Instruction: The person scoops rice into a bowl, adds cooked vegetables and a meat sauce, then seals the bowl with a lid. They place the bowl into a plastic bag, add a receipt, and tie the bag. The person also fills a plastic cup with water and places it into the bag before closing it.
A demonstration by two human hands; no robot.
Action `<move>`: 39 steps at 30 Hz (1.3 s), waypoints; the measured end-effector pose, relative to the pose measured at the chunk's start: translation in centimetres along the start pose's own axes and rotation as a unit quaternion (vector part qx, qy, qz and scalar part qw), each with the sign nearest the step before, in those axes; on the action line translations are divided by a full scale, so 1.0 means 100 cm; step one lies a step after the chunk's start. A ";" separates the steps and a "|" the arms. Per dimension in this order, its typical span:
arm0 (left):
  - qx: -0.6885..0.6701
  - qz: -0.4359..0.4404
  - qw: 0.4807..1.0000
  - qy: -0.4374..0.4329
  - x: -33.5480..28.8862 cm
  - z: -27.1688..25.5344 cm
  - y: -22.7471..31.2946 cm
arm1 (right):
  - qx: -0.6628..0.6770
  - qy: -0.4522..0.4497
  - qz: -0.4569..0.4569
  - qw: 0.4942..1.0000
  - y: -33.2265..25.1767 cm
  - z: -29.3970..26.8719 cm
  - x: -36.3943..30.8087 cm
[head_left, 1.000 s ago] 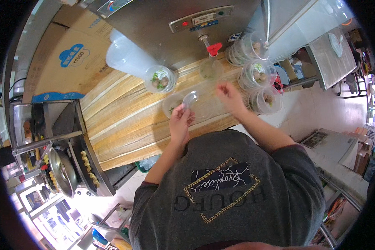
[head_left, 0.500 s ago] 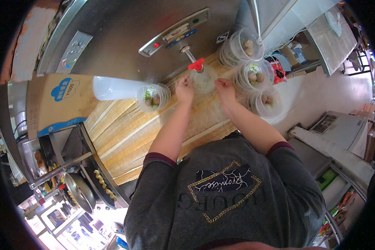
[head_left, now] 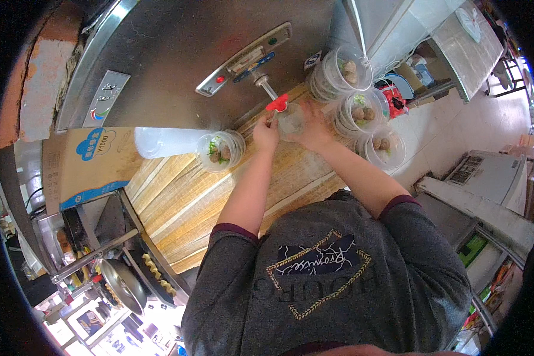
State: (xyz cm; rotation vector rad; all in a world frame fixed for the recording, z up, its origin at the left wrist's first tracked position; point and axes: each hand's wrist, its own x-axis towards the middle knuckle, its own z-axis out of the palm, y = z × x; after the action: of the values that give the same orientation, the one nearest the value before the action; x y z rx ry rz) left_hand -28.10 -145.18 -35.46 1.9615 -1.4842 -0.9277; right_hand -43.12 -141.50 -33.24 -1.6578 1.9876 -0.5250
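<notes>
Right hand (head_left: 312, 127) wraps a clear plastic cup (head_left: 292, 120) from its 3 o'clock side, fingers closed round the wall, holding it under the red tap lever (head_left: 277, 102) of the steel urn (head_left: 178, 53). Left hand (head_left: 266, 132) sits at the cup's 9 o'clock, fingertips at the lever; whether it pinches it I cannot tell.

Risks, judged:
- overfill onto the wooden counter (head_left: 178, 196) if the lever stays open;
- thin wall buckling under the squeeze;
- right elbow knocking the filled cups (head_left: 368, 113) at 3 o'clock.

Left hand (head_left: 266, 134), right hand (head_left: 312, 132) outstretched together.
</notes>
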 end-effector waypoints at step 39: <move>0.311 0.232 0.910 -0.147 -0.116 0.024 0.016 | 0.124 -0.256 -0.292 0.913 0.070 -0.111 -0.133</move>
State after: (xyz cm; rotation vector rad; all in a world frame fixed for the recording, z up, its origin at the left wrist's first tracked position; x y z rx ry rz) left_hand -32.88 -134.45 -33.34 1.7488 -2.5288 -0.5894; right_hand -53.48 -127.36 -26.74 -1.9612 1.0001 -0.4556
